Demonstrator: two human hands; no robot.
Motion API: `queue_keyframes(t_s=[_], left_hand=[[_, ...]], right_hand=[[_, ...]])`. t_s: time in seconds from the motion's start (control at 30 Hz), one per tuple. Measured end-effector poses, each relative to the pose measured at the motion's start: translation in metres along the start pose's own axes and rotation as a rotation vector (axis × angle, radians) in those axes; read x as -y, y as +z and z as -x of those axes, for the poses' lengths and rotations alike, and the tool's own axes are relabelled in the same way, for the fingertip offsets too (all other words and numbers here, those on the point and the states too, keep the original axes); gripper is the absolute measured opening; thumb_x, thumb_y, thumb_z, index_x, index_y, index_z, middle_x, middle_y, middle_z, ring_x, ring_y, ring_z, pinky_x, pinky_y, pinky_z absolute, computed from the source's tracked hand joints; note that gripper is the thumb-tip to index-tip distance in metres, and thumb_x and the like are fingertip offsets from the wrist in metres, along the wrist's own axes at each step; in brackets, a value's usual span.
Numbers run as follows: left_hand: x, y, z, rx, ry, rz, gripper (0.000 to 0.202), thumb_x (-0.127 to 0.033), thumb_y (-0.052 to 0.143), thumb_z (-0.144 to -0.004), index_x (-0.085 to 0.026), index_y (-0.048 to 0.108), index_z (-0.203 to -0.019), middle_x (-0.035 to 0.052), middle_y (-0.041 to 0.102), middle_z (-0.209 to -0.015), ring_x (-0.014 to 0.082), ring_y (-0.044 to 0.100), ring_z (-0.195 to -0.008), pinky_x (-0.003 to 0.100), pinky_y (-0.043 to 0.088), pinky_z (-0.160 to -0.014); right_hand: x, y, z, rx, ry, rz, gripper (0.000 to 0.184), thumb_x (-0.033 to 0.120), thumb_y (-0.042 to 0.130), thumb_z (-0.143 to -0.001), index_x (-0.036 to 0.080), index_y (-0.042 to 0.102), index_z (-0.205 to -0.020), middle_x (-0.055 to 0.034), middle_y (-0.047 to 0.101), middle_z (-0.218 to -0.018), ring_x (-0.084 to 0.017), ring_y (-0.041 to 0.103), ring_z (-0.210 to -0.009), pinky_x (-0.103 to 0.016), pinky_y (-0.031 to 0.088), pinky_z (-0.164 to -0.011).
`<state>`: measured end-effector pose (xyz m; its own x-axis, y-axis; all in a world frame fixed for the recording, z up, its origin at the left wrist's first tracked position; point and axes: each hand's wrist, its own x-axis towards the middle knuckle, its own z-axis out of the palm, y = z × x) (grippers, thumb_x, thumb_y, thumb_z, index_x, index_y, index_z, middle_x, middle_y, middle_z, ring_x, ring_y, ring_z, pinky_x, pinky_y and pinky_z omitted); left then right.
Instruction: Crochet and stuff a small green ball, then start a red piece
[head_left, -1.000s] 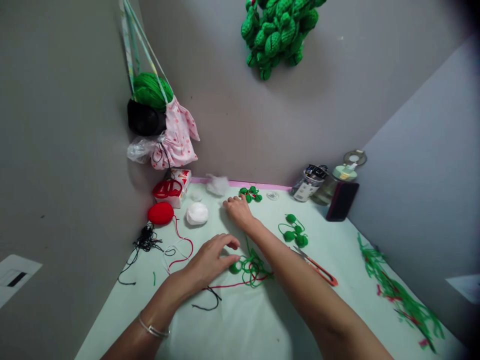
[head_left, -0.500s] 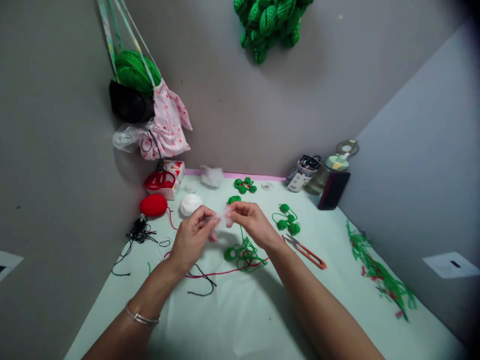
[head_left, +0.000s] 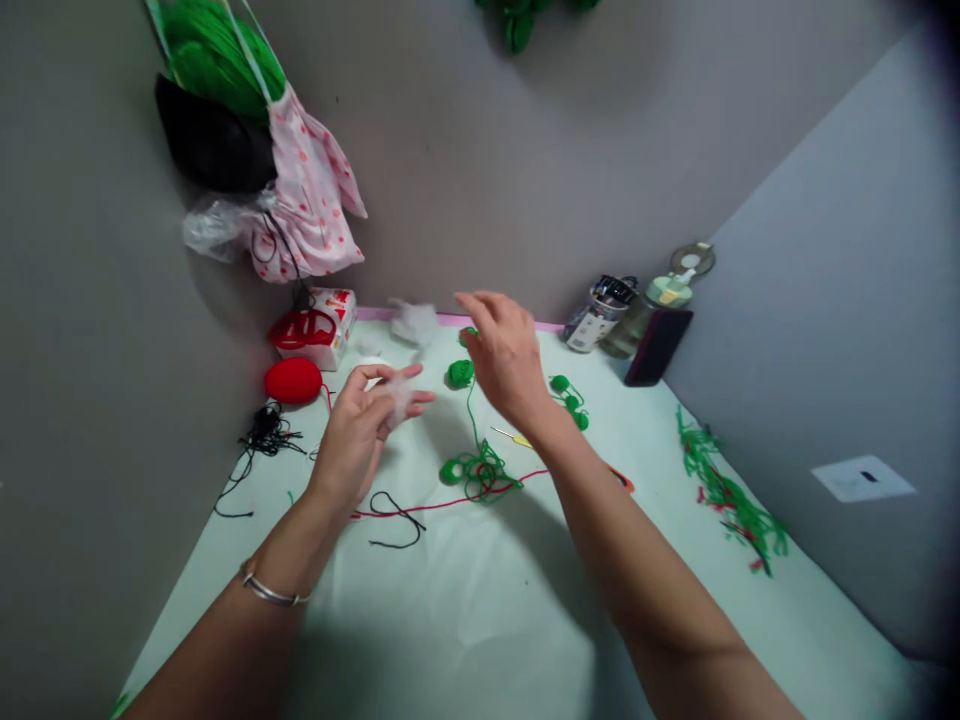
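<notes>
Wispy, translucent white fluff (head_left: 399, 398) sits among the fingers of the left hand (head_left: 358, 425), which is held above the table with fingers spread and pointing right, a smooth metal bangle (head_left: 271, 591) around its wrist. The right hand (head_left: 510, 358) is raised near it, back showing, thumb and loosely curved fingers parted, nothing visible between them. Below, on the smooth pale-green tabletop (head_left: 465, 610), lie a rounded green ball (head_left: 460, 374), a loopy tangle of green yarn (head_left: 486, 472) and a thin red strand (head_left: 450, 504). Farther back rests a puffy white tuft (head_left: 415, 323); far left, a plump oval of red yarn (head_left: 294, 381)
</notes>
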<state>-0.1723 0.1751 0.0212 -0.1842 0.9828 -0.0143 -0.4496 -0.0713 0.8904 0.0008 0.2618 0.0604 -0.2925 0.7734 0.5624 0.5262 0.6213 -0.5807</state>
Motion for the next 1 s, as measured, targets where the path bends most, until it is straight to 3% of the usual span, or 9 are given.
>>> queue_keyframes(t_s=[0.1, 0.2, 0.3, 0.43, 0.57, 0.67, 0.8, 0.9, 1.0], left_hand=[[0.016, 0.010, 0.005, 0.011, -0.068, 0.069, 0.027, -0.007, 0.063, -0.074, -0.020, 0.064, -0.098, 0.0022, 0.077, -0.098, 0.0125, 0.073, -0.082, 0.024, 0.057, -0.081], [0.028, 0.018, 0.012, 0.031, -0.129, 0.104, 0.019, -0.008, 0.061, -0.079, -0.019, 0.068, -0.093, -0.0001, 0.074, -0.090, 0.0106, 0.071, -0.085, 0.019, 0.055, -0.082], [0.035, 0.026, 0.023, 0.104, -0.189, 0.097, 0.019, -0.013, 0.063, -0.087, -0.019, 0.075, -0.101, 0.0030, 0.077, -0.106, 0.0143, 0.071, -0.101, 0.021, 0.055, -0.090], [0.043, 0.029, 0.031, 0.261, -0.186, -0.076, 0.030, -0.031, 0.071, -0.094, -0.025, 0.076, -0.123, 0.0039, 0.076, -0.130, 0.0219, 0.065, -0.125, 0.031, 0.049, -0.109], [0.047, 0.023, 0.025, 0.185, -0.110, -0.177, 0.022, -0.033, 0.075, -0.092, -0.023, 0.078, -0.111, 0.0040, 0.081, -0.113, 0.0219, 0.073, -0.106, 0.035, 0.052, -0.105], [0.045, 0.021, 0.020, 0.177, -0.149, -0.104, 0.015, -0.034, 0.077, -0.090, -0.024, 0.071, -0.100, -0.0005, 0.080, -0.088, 0.0169, 0.073, -0.076, 0.033, 0.059, -0.084], [0.046, 0.023, 0.020, 0.192, -0.219, -0.026, 0.019, -0.032, 0.081, -0.086, -0.022, 0.064, -0.088, -0.0039, 0.070, -0.070, 0.0124, 0.064, -0.064, 0.025, 0.056, -0.069], [0.047, 0.026, 0.022, 0.200, -0.233, -0.017, 0.019, -0.034, 0.080, -0.087, -0.020, 0.068, -0.082, -0.0015, 0.069, -0.075, 0.0118, 0.064, -0.070, 0.022, 0.055, -0.070], [0.045, 0.026, 0.021, 0.245, -0.245, -0.020, 0.023, -0.041, 0.076, -0.090, -0.019, 0.073, -0.084, 0.0027, 0.072, -0.085, 0.0158, 0.069, -0.081, 0.028, 0.059, -0.083]], right_hand=[[0.014, 0.007, 0.038, 0.201, -0.292, 0.060, 0.027, 0.022, 0.054, -0.105, 0.022, 0.062, -0.131, -0.0102, 0.067, -0.116, -0.021, 0.063, -0.102, -0.036, 0.053, -0.090], [0.010, 0.003, 0.068, 0.308, -0.405, 0.279, 0.016, 0.018, 0.054, -0.105, 0.020, 0.070, -0.107, -0.0097, 0.071, -0.103, -0.023, 0.057, -0.093, -0.037, 0.049, -0.080], [-0.004, -0.004, 0.083, 0.266, -0.350, 0.358, 0.022, 0.015, 0.054, -0.103, 0.019, 0.070, -0.089, -0.0103, 0.072, -0.094, -0.025, 0.055, -0.089, -0.040, 0.046, -0.079], [-0.011, -0.016, 0.090, 0.207, -0.126, 0.180, 0.018, 0.014, 0.058, -0.100, 0.019, 0.070, -0.088, -0.0068, 0.068, -0.083, -0.022, 0.057, -0.082, -0.037, 0.048, -0.074], [0.000, -0.030, 0.092, 0.243, 0.064, -0.125, 0.007, 0.015, 0.066, -0.098, 0.022, 0.069, -0.098, -0.0023, 0.071, -0.090, -0.017, 0.064, -0.082, -0.032, 0.053, -0.076], [0.008, -0.033, 0.092, 0.201, -0.036, -0.185, 0.015, 0.020, 0.068, -0.098, 0.021, 0.065, -0.113, -0.0056, 0.070, -0.105, -0.015, 0.065, -0.083, -0.030, 0.055, -0.077], [0.008, -0.024, 0.096, 0.223, -0.244, 0.134, 0.015, 0.015, 0.054, -0.103, 0.020, 0.068, -0.099, -0.0072, 0.068, -0.095, -0.019, 0.062, -0.087, -0.031, 0.052, -0.074], [0.003, -0.016, 0.099, 0.216, -0.229, 0.257, 0.026, 0.011, 0.048, -0.103, 0.020, 0.068, -0.090, -0.0071, 0.068, -0.087, -0.019, 0.060, -0.082, -0.031, 0.050, -0.072], [0.000, -0.018, 0.098, 0.160, -0.129, 0.183, 0.024, 0.015, 0.049, -0.104, 0.020, 0.070, -0.093, -0.0078, 0.070, -0.088, -0.020, 0.063, -0.082, -0.032, 0.051, -0.074]])
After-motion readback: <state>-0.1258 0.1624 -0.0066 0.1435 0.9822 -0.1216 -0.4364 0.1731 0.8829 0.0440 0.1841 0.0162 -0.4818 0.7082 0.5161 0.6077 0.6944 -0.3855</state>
